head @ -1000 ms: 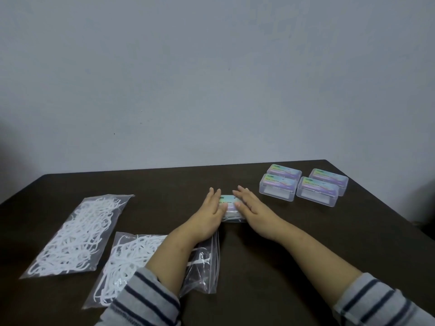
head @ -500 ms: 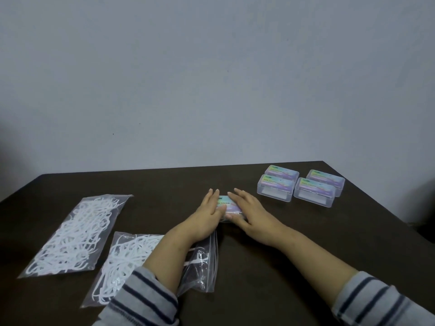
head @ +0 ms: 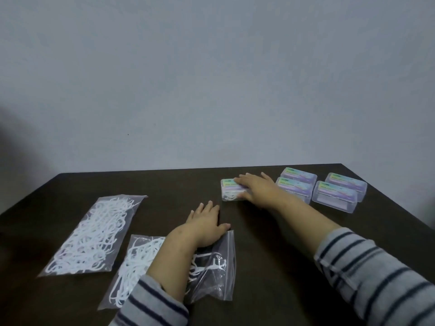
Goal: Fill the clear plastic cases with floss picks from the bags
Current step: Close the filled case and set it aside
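Head view: the lower part of the near bag [head: 209,276] is covered by the left forearm, so only some of its floss picks [head: 138,260] show, most bunched at its left end and a few loose ones towards its right end. The right forearm hides part of the front-left case of the group of four cases [head: 334,191] at the far right of the worktop [head: 270,267]. The printing on the case lids is too blurred to read, and whether those four hold anything cannot be told.

Half a second ago both hands lay on the single case in the middle of the worktop. Now the right hand [head: 256,189] has carried that filled case [head: 231,191] further back and to the right, near the group of four, while the left hand [head: 207,225] has come off it and drawn back towards the near bag.

The right hand grips the filled case, fingers across its lid and thumb at its near side; white picks show through its clear wall. The left hand rests flat on the worktop, fingers straight, holding nothing. The far bag [head: 94,234] lies flat at the left, full of white picks
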